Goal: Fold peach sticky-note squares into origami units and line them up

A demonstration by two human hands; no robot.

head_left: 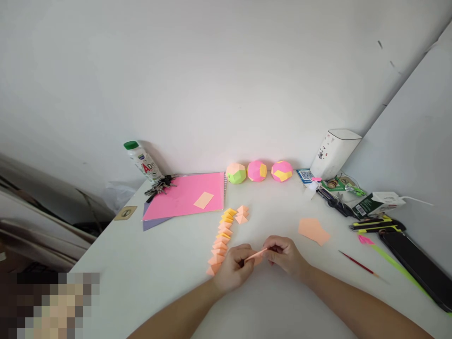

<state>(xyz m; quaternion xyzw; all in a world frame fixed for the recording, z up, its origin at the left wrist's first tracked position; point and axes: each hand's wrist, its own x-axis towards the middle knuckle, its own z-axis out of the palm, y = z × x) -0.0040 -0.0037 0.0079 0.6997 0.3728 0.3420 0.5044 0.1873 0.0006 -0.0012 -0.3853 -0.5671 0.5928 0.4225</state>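
**Two hands pinch a folded strip of orange paper over a white worktop**

Both hands meet near the front middle of the white worktop (148, 268). The left hand (233, 269) and the right hand (284, 255) are each closed narrowly on one small folded piece of orange paper (257, 254), which runs between them as a thin slanted strip, its right end higher. Fingertips grip it from both ends, and it sits just above the surface.

Just left of the left hand, a row of folded paper pieces (221, 240) in orange and yellow runs away from the person, overlapping like scales. Two more folded orange pieces (242, 214) lie just beside the far end of that row. To the right of the hands, apart from them, a flat orange sheet (312, 230) lies on the worktop.

Against the wall stand three paper balls (257, 171) in a line, made of pink, yellow, orange and green facets. Left of them lies a pink sheet (185, 195) with a small orange slip (204, 200) on top and a purple sheet showing beneath its near edge. A bunch of keys (160, 185) rests at its far left corner, next to a white bottle with a green cap (140, 160).

On the right side are a white box (335, 151) leaning by the wall, a yellow and black utility knife (377, 224), a thin red stick (357, 264), a green stick with a pink tip (388, 256) and a dark phone (416, 266) near the edge.
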